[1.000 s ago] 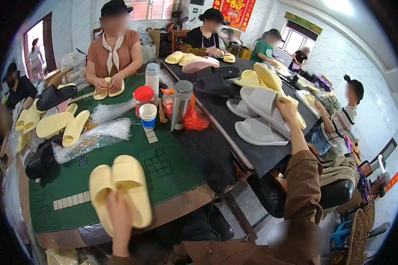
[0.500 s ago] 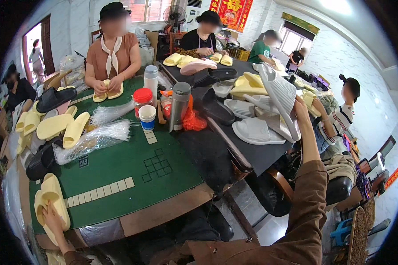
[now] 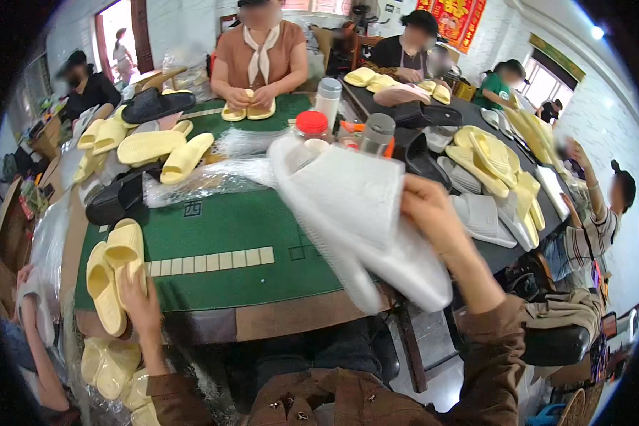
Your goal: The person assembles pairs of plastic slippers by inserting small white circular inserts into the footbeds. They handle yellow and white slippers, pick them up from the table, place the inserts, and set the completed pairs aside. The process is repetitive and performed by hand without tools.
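Note:
A pair of light grey slippers (image 3: 348, 199), blurred by motion, hangs over the green table mat. My right hand (image 3: 433, 213) grips them by the strap side, fingers closed. At the near left corner of the mat lies a pair of pale yellow slippers (image 3: 105, 284). My left hand (image 3: 140, 298) has its fingers on the right-hand one, around its near edge; the thumb side is partly hidden. Beyond this pair lie a black slipper (image 3: 113, 200) and more yellow slippers (image 3: 153, 147).
Clear plastic bags (image 3: 213, 177) lie across the mat. A red-lidded jar (image 3: 311, 125) and a grey flask (image 3: 378, 133) stand behind the grey pair. More slippers (image 3: 486, 153) pile up on the dark table at right. A co-worker's hand (image 3: 28, 280) holds a whitish slipper at far left; other people sit around.
My right hand has brought the grey slippers from above the dark table leftward and down over the mat. My left hand has shifted from inside a yellow slipper to its near edge; the view has turned left.

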`<state>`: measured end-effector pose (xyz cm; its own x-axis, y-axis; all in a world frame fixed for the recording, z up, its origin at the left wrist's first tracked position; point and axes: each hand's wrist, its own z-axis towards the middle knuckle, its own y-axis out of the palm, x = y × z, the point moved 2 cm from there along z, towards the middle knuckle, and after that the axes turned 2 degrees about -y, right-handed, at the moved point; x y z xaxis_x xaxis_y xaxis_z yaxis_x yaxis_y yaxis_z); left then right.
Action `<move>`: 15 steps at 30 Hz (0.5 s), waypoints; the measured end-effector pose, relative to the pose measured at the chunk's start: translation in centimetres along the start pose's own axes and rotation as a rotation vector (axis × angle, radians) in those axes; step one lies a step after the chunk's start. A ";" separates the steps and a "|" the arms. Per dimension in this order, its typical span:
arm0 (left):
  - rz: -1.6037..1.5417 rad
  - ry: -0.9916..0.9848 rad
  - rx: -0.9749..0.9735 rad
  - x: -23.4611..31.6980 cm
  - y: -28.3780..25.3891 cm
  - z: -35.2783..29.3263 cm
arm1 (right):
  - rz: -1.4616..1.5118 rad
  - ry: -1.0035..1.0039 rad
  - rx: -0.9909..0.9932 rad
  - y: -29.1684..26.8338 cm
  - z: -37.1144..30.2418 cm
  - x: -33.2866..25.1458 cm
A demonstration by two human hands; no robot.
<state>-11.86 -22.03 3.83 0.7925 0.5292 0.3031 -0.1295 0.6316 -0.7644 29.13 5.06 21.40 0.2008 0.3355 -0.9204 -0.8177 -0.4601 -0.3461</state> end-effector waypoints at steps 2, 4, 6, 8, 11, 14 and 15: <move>-0.212 -0.024 -0.117 3.2 -0.2 -0.5 | 0.083 0.061 -0.075 4.8 0.5 2.6; -0.449 -0.045 -0.211 7.5 -0.5 -0.3 | 0.159 0.025 -0.094 8.9 0.4 5.6; -0.682 -0.128 -0.270 9.4 0.1 -0.4 | 0.201 0.026 -0.052 13.6 -0.1 7.2; -1.077 -0.423 -0.332 11.2 0.3 -1.3 | 0.315 -0.049 -0.051 17.3 -0.6 6.8; -1.196 -0.481 -0.306 10.4 2.2 -3.2 | 0.144 -0.103 -0.071 21.0 -1.7 6.4; -1.563 -0.861 -0.120 7.9 5.7 -4.8 | 0.065 -0.173 -0.145 23.2 -2.1 8.3; -1.516 -0.850 -0.140 6.9 6.5 -5.3 | 0.065 -0.186 -0.149 23.2 -2.1 8.6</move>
<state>-4.03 -17.30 -2.05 -0.3605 -0.2809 0.8895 0.4524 0.7813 0.4301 13.06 -4.47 5.11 0.0364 0.4407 -0.8969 -0.7340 -0.5973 -0.3232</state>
